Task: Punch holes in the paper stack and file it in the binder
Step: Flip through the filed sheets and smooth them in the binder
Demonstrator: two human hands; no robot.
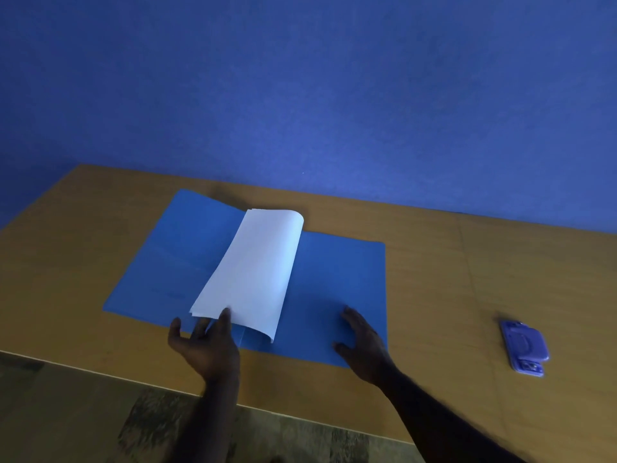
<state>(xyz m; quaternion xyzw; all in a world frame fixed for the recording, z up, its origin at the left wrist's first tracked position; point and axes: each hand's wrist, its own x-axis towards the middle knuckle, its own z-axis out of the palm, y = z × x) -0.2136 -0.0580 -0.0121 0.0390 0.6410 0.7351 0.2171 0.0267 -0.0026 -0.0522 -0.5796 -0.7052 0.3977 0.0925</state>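
Observation:
A blue binder [160, 262] lies open flat on the wooden table. A white paper stack [257, 265] sits along its spine, curled over from the right cover toward the left cover. My left hand [203, 342] holds the stack's near left corner, thumb on top and fingers beneath. My right hand [360, 335] rests flat with spread fingers on the binder's right cover, near its front edge. The part of the spine under the paper is hidden.
A purple hole punch [525, 347] lies on the table [467, 262] to the right, apart from the binder. A blue wall rises behind the table. The table's front edge runs just below my hands, with patterned floor beneath.

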